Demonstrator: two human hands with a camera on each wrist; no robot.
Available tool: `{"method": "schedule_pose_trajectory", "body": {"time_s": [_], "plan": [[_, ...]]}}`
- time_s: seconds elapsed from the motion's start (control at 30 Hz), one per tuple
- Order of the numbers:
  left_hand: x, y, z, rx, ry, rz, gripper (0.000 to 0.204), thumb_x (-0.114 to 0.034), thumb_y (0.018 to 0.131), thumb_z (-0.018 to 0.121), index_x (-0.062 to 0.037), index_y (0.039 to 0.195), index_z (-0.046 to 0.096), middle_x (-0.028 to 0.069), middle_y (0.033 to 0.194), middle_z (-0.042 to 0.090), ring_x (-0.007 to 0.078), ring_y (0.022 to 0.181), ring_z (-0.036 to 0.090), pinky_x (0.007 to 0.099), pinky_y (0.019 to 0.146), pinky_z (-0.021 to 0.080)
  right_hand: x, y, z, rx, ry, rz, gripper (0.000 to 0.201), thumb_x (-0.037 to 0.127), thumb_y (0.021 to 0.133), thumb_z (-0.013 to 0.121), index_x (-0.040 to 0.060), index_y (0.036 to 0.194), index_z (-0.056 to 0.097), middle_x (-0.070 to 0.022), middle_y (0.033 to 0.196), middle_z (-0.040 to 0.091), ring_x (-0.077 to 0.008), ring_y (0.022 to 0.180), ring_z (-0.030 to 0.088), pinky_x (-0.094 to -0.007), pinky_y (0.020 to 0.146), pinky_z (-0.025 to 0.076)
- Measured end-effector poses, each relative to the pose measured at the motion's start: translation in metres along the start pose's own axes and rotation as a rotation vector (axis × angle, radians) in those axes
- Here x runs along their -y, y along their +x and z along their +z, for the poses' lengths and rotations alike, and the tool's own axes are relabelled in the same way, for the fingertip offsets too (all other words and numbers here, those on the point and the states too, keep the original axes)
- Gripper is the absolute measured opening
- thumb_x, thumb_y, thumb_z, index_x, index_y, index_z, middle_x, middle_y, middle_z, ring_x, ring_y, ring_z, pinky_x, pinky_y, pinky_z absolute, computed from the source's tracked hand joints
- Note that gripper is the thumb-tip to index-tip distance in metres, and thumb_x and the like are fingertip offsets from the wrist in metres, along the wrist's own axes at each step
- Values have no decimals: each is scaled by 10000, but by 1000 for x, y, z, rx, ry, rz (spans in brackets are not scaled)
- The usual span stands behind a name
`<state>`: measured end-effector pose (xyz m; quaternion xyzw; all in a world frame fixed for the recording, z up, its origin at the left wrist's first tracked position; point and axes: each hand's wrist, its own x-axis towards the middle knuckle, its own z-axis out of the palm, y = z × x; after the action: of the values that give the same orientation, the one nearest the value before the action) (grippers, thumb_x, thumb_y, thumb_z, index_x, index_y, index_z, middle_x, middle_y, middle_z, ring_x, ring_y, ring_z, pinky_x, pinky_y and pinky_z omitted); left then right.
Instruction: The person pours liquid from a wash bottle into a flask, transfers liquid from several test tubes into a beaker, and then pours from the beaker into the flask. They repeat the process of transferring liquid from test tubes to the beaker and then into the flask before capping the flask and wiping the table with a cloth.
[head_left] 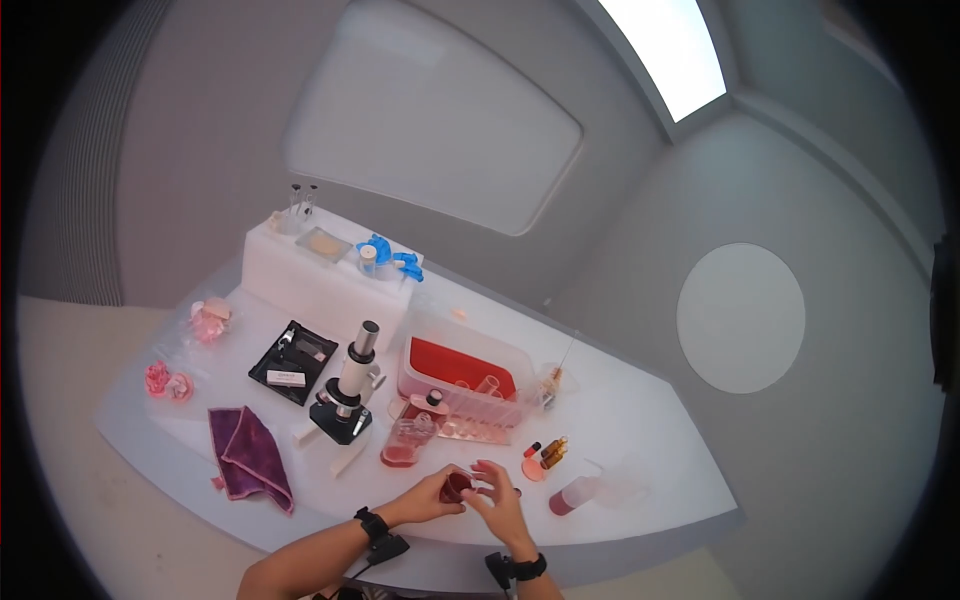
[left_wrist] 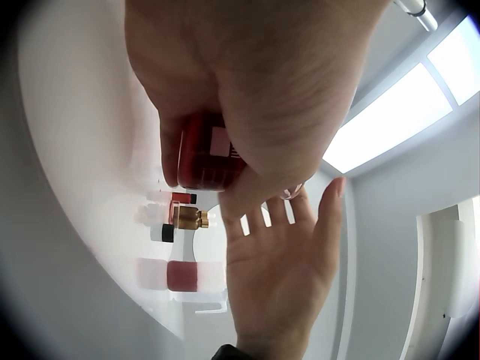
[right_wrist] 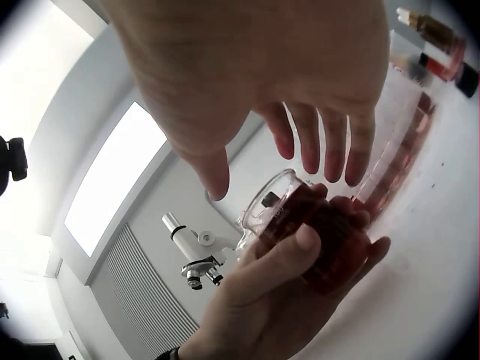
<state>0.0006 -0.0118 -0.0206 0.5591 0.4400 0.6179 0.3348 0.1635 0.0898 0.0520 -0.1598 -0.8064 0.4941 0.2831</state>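
Above the white surface, the left hand wraps its grip round a glass cup of red liquid, maybe so nothing spills, while the right hand hovers beside it with its fingers apart.

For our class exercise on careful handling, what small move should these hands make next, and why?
Probably the right hand should close gently on the glass beaker to help steady it: only the left hand grips it, red liquid shows inside, and the right hand is open and empty, close to the beaker's open top.
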Motion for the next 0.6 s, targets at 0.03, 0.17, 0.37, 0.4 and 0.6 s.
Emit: {"method": "schedule_pose_trajectory", "body": {"time_s": [0.03,0.17,0.37,0.4,0.6], "plan": [[1,-2,3,6,-1,0,573,-40,887,800,-35,1370,490,119,1236,650,187,1123,646,335,960,549,-7,-6,7,-6,0,1,668,158,911,854,10,1459,504,-151,1368,634,-238,1222,654,-359,991,561],[-6,-3,7,8,-141,-11,582,-8,925,743,-24,1412,426,139,1319,607,205,1208,639,344,1050,520,-14,-14,26,-47,9,13,759,225,870,901,1,1472,498,-160,1342,650,-248,1196,674,-365,977,577],[-23,-10,17,-24,14,-55,720,14,913,754,-32,1486,319,165,1356,571,224,1271,615,376,1073,535,-1,-28,39,-185,78,21,746,237,867,904,-15,1458,527,-166,1329,673,-231,1168,696,-367,984,578],[-30,-10,19,-54,3,-56,764,15,912,758,-39,1512,289,172,1349,572,225,1264,621,378,1063,541,1,-29,38,-198,105,13,724,232,863,905,-20,1441,547,-166,1332,676,-224,1173,695,-366,992,573],[-48,-9,22,-53,-1,-159,886,4,884,804,-55,1570,249,178,1348,574,247,1231,648,380,1038,550,5,-31,25,-228,-88,-88,596,159,821,908,-29,1322,645,-186,1365,673,-279,1236,679,-395,1061,535]]}}
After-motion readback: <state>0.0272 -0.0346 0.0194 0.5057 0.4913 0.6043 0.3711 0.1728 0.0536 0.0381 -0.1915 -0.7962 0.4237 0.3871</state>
